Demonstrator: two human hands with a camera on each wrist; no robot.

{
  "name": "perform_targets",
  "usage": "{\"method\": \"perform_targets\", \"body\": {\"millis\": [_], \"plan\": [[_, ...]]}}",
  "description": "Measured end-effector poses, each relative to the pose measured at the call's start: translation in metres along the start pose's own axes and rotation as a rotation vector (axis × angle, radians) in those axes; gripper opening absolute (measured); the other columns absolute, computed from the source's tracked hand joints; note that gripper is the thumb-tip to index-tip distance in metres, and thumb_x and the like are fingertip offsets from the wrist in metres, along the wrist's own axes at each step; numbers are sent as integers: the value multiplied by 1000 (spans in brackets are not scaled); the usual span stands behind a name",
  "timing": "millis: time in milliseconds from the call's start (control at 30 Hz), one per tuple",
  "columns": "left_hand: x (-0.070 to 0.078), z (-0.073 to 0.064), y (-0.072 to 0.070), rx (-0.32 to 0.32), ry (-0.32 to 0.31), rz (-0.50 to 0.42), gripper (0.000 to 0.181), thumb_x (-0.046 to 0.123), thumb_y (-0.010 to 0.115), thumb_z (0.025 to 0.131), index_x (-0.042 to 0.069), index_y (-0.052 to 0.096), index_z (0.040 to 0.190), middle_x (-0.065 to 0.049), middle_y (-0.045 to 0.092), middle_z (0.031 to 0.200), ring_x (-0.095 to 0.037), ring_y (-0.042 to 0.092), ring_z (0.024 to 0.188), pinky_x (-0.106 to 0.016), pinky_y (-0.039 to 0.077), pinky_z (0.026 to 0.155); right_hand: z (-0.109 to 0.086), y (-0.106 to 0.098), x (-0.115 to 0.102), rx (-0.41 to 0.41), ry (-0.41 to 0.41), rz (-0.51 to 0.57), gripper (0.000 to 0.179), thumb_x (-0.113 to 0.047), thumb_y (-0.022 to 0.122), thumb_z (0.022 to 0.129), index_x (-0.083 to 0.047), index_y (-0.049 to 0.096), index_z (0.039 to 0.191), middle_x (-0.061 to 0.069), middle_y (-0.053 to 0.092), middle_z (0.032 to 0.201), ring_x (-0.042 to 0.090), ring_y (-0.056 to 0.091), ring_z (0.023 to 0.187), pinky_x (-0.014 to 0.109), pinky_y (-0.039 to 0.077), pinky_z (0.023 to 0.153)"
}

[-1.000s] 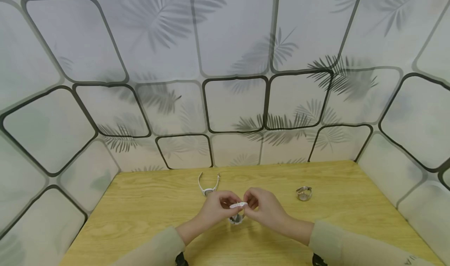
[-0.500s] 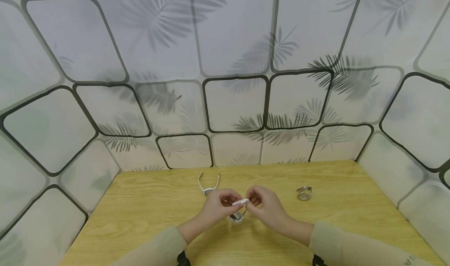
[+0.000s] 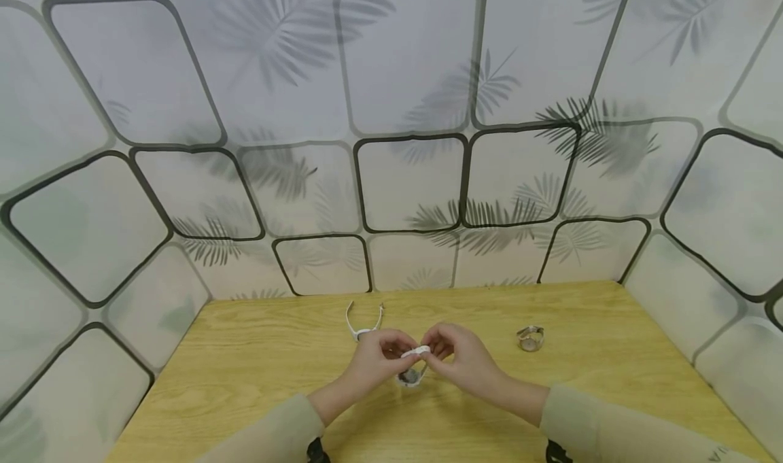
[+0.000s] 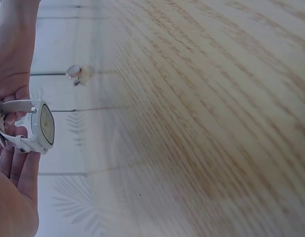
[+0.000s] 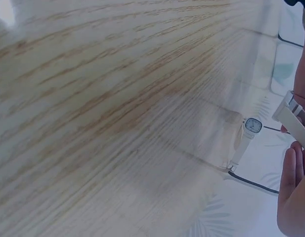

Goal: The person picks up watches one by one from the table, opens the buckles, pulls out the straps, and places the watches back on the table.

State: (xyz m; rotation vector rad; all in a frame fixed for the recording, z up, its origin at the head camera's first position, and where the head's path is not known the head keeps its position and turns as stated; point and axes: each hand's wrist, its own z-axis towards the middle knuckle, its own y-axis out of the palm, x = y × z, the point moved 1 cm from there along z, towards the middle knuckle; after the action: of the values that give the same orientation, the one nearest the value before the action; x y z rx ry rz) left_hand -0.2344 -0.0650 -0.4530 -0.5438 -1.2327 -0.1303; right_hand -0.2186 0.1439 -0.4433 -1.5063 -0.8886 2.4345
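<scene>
A white wristwatch (image 3: pixel 409 376) hangs dial-down between both hands, just above the table. My left hand (image 3: pixel 380 358) pinches its white strap (image 3: pixel 416 351) from the left. From the right, the fingers of my right hand (image 3: pixel 463 362) pinch the same strap, close to the left fingertips. In the left wrist view the square-cased watch (image 4: pixel 42 127) shows its strap looped round, both ends running into the fingers. Part of the strap (image 5: pixel 293 124) appears in the right wrist view; the fingers hide how its ends meet.
Behind the left hand a second white watch (image 3: pixel 365 331) lies with its strap spread apart. A rose-gold-toned watch (image 3: pixel 530 339) sits farther right on the wooden table (image 3: pixel 257 354). Patterned cloth walls (image 3: pixel 410 259) border the table at the back and sides.
Both hands rose slightly with the strap, and the right fingers shifted a little right, then back left. The hanging watch swayed slightly. The other two watches stayed where they were.
</scene>
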Motion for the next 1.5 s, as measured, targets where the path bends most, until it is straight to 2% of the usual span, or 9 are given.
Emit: {"method": "perform_targets", "body": {"millis": [300, 600, 1033, 1300, 1500], "plan": [[-1, -2, 1, -4, 14, -17, 14, 5, 77, 96, -4, 78, 107, -26, 78, 104, 5, 69, 81, -18, 62, 75, 0, -2, 0, -10, -9, -25, 4, -10, 75, 99, -7, 73, 99, 3, 73, 93, 1, 65, 80, 22, 61, 72], [2, -3, 2, -6, 8, -10, 15, 6, 76, 97, -4, 78, 109, -25, 78, 107, 6, 69, 83, -17, 62, 76, -2, -1, 2, 31, -57, -23, 3, -10, 76, 99, -8, 74, 97, 4, 75, 92, 2, 67, 79, 23, 61, 71], [-2, -2, 5, 21, 4, -8, 16, 8, 77, 98, -2, 79, 110, -24, 79, 107, 5, 70, 85, -17, 63, 77, -4, 3, 5, 94, -57, 4, 3, -5, 75, 97, -4, 72, 98, 6, 74, 92, 3, 67, 80, 23, 62, 73], [-2, -1, 4, 26, 1, 25, 15, 9, 78, 97, 0, 79, 109, -21, 80, 103, 5, 69, 81, -17, 61, 74, -4, 2, 5, 84, -46, -9, 4, -7, 75, 98, -5, 73, 100, 5, 74, 93, 4, 68, 81, 23, 63, 74], [-4, -1, 4, 21, 13, 3, 15, 6, 80, 95, -4, 79, 106, -25, 79, 102, 5, 66, 76, -16, 60, 71, -4, 2, 4, 55, -67, -37, 4, -10, 76, 99, -8, 74, 101, 3, 74, 94, 4, 69, 81, 23, 62, 73]]}}
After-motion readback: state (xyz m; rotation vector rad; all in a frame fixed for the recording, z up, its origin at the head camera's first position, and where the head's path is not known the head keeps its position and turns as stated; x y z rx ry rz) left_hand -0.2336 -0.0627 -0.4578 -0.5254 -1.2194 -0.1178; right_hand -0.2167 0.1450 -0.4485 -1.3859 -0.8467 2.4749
